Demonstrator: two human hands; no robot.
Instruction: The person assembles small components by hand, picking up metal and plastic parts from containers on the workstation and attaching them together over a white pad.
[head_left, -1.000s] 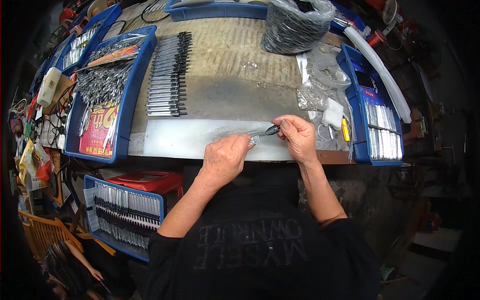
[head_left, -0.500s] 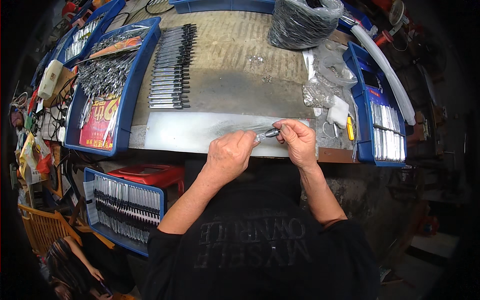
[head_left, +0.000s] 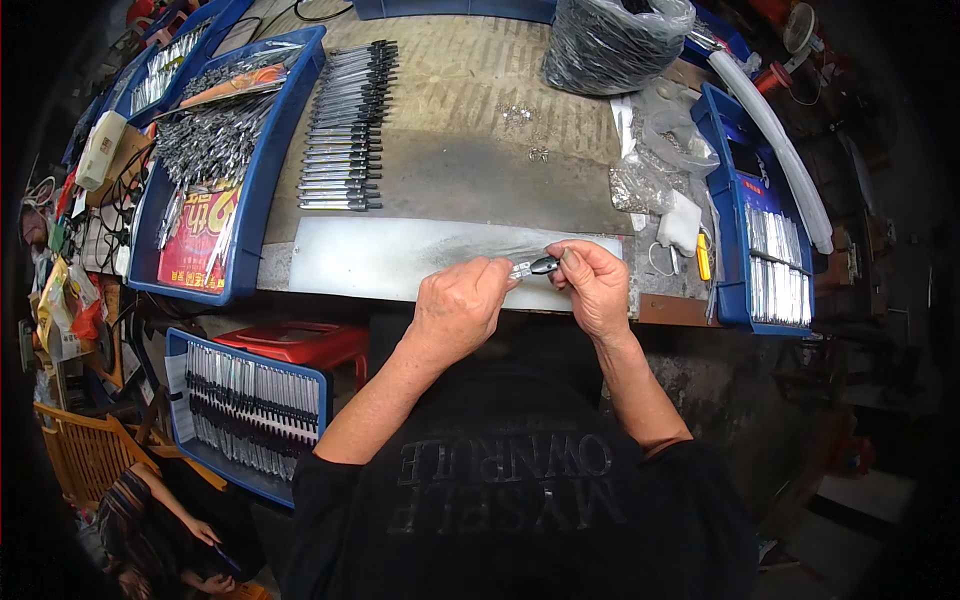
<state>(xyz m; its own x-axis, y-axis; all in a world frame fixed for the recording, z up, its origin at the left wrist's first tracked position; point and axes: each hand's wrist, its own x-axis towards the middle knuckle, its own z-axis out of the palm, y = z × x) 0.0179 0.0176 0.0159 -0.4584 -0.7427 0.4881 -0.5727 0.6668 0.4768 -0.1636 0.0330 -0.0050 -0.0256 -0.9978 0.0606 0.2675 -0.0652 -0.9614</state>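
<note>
Pen (head_left: pixel 533 268), one, clear and dark, right of centre in the frame, over a pale board (head_left: pixel 400 258). Held by us at both ends: left hand (head_left: pixel 460 305), grip closed around the clear end; right hand (head_left: pixel 593 290), grip pinching the dark end. Also listed by us: row of pens (head_left: pixel 345 110), upper left of centre, on the surface (head_left: pixel 450 180); blue tray (head_left: pixel 265 190), left of the frame, with loose pen parts (head_left: pixel 215 145).

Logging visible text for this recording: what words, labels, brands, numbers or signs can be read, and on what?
Wording is not copied here.
Black shirt: large lettering, upside down; smaller line too faint to read.
Red sheet in left blue tray: large yellow lettering, readable in part.
Blue sheet in right tray: marks too small to read.
Held piece: no readable text.
</note>
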